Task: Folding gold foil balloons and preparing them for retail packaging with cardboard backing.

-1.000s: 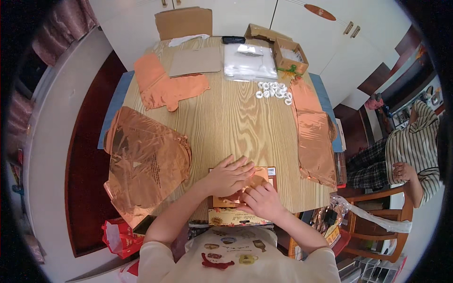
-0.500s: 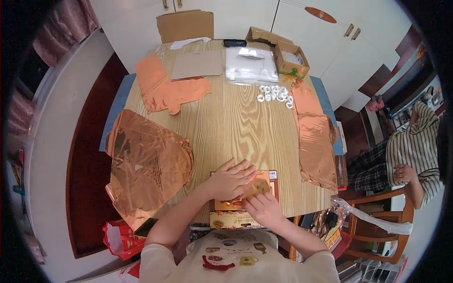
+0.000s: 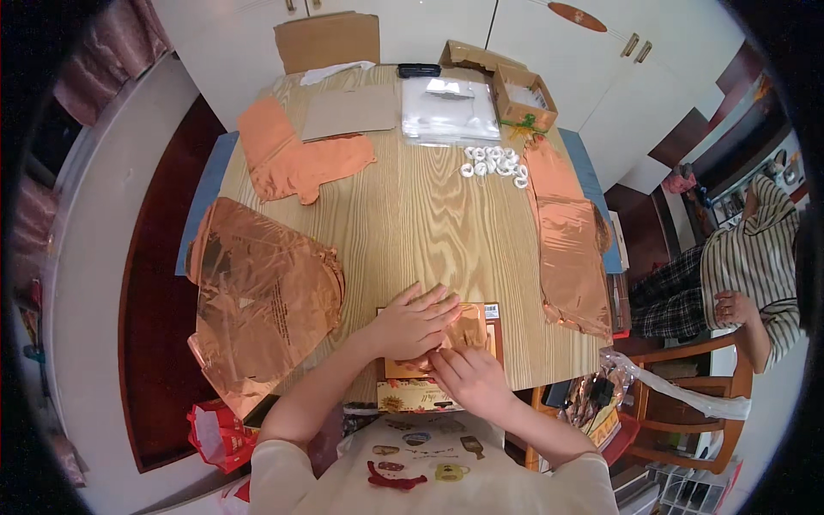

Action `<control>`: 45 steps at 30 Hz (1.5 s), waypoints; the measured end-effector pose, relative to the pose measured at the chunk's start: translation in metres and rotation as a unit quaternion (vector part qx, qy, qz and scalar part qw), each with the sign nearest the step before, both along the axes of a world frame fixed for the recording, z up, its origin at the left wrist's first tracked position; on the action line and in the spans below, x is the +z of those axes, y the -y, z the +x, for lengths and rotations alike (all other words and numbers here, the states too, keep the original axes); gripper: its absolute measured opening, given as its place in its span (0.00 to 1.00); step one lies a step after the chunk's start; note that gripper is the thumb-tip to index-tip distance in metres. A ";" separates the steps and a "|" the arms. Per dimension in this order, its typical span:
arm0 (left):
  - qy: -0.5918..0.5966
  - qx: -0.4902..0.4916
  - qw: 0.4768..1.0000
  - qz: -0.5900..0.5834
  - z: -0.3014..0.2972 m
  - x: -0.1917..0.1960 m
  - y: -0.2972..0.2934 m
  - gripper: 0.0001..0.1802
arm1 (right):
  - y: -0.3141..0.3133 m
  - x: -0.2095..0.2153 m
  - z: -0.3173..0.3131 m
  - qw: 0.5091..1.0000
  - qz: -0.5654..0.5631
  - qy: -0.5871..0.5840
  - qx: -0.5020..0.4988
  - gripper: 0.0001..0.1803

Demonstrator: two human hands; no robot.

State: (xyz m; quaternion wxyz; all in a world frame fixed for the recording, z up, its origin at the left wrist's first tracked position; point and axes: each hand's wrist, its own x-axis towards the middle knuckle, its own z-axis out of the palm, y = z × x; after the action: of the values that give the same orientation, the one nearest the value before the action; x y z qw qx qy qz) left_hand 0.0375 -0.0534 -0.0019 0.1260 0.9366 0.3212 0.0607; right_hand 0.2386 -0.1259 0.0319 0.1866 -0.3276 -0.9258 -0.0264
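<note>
While the left hand (image 3: 412, 324) presses flat, fingers spread, the right hand (image 3: 468, 375) pinches copper foil (image 3: 468, 326).

Home dining room, used for craft packing. Wooden dining table (image 3: 412, 215) at centre; white cupboard doors (image 3: 549, 43) at 12 o'clock; pink curtain (image 3: 103, 43) at 10 o'clock; wooden chair (image 3: 687, 403) at 4 o'clock, seated person (image 3: 738, 275) at 3 o'clock.

Wooden table (image 3: 412, 215), light grain; big crinkly copper foil pile (image 3: 257, 296) on left edge; orange foil sheets (image 3: 296, 159) far left; brown card (image 3: 350, 112) behind; clear plastic bags (image 3: 451, 112); small cardboard box (image 3: 522, 94); white rings (image 3: 496, 163); copper foil strip (image 3: 566, 249) along right side.
</note>
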 end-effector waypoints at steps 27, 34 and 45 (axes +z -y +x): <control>0.075 0.021 0.994 0.072 0.005 0.004 0.009 0.30 | 0.023 -0.004 0.021 0.993 -0.087 0.036 0.066 0.32; 0.046 -0.030 0.996 0.066 0.005 0.004 0.021 0.26 | 0.011 0.001 0.024 0.984 -0.156 -0.051 0.076 0.25; 0.141 0.008 0.990 -0.025 0.004 0.008 0.020 0.36 | -0.054 -0.032 0.025 0.992 -0.117 -0.019 -0.047 0.31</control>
State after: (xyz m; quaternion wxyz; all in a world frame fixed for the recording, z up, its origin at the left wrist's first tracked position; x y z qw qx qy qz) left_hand 0.0419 -0.0735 0.0061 0.1930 0.9126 0.3096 0.1847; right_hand 0.2640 -0.0716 0.0002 0.1635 -0.3907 -0.9023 0.0799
